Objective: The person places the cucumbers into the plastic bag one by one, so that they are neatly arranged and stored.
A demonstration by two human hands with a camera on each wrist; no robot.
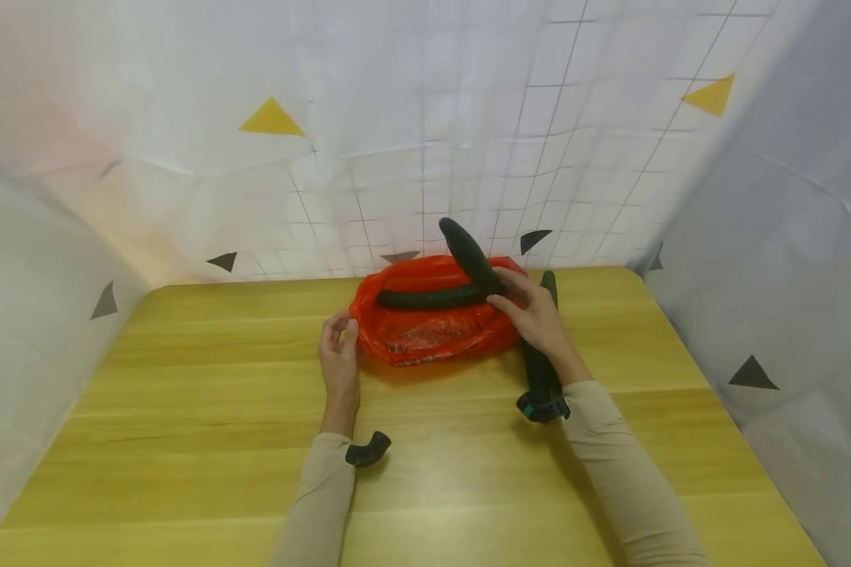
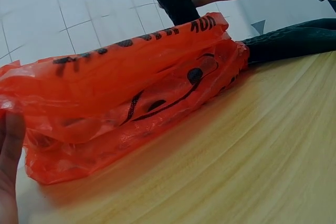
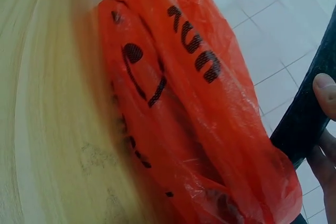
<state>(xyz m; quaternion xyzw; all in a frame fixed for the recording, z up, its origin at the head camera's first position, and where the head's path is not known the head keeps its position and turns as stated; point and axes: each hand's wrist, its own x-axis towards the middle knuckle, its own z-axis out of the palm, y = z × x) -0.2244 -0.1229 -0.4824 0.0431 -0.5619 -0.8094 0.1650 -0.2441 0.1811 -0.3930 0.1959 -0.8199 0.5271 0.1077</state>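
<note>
Head view — gripping cucumber (image 1: 466, 250) in right hand (image 1: 535, 311), jutting past fingers; pinching bag (image 1: 425, 339) in left hand (image 1: 339, 348) — black-lettered, wording unclear.

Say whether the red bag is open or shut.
Open: in the head view, the red bag gapes, showing a cucumber lying inside.

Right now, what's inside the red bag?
One dark green cucumber lies inside the red bag; the held cucumber, in the right hand, hides its right end. Anything beneath it is covered from view.
</note>
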